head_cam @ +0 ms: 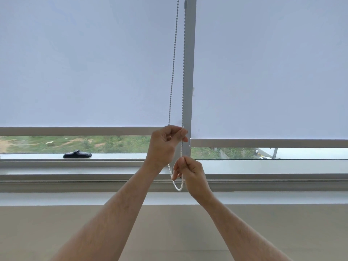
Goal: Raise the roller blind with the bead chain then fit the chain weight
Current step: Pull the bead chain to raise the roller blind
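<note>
— Raising is the step in hand, I'd say: the left hand (165,146) is pinching the rear strand of the bead chain (174,59) just at the left roller blind's (84,63) bottom bar (75,131), and the right hand (190,172) is closing on the same strand lower down, above the hanging loop.

— And the blind itself?

— It is covering most of the pane, its bottom bar sitting a little higher than that of the neighbouring blind (273,63). So plenty of lifting is left, by my reckoning.

— What is the next pull asking for?

— Drawing one strand straight down, hand under hand, keeping it clear of the mullion (189,81) just beside it.

— The chain weight?

— I am not seeing it anywhere.

— Anything in the way?

— A black window handle (77,154) is lying on the frame's lower edge, well apart to the left; nothing is blocking the chain.
</note>
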{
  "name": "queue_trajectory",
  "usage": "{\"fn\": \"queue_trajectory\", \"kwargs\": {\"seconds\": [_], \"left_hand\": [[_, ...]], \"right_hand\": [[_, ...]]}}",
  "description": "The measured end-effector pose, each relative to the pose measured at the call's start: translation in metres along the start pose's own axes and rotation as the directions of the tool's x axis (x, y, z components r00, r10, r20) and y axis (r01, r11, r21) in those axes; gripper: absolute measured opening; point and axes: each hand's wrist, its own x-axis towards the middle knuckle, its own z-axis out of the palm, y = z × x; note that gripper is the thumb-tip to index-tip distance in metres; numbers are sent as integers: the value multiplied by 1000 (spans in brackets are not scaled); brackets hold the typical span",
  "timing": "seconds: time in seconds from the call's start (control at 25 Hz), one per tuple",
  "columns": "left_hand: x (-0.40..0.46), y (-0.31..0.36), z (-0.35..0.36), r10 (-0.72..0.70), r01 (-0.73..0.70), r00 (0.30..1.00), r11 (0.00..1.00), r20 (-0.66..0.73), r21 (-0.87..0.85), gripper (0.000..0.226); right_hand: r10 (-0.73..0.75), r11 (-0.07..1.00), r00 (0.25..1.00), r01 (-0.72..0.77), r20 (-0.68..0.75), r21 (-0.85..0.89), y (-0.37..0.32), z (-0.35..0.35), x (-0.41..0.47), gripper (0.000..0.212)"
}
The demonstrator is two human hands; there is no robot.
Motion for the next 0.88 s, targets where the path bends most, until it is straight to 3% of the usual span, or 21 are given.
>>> {"fn": "queue_trajectory", "kwargs": {"seconds": [0.12,0.2,0.4,0.68,0.88], "left_hand": [[-8,-6,-1,29,-29,1000,1000,4,-2,10],[-12,-9,1,54,-55,998,998,21,34,18],[-24,-21,4,80,-81,997,994,20,78,19],[-45,-37,10,-27,18,998,983,51,184,18],[-57,-44,14,-64,46,995,973,76,225,17]], "right_hand": [[2,998,998,-6,62,62,-4,-15,6,42],[17,996,1000,-16,-12,89,-12,-24,18,45],[-64,989,976,34,-207,-144,-46,-32,57,62],[-159,987,975,159,-153,-11,-121,-23,110,30],[-180,982,958,186,-224,9,-142,-18,121,28]]}}
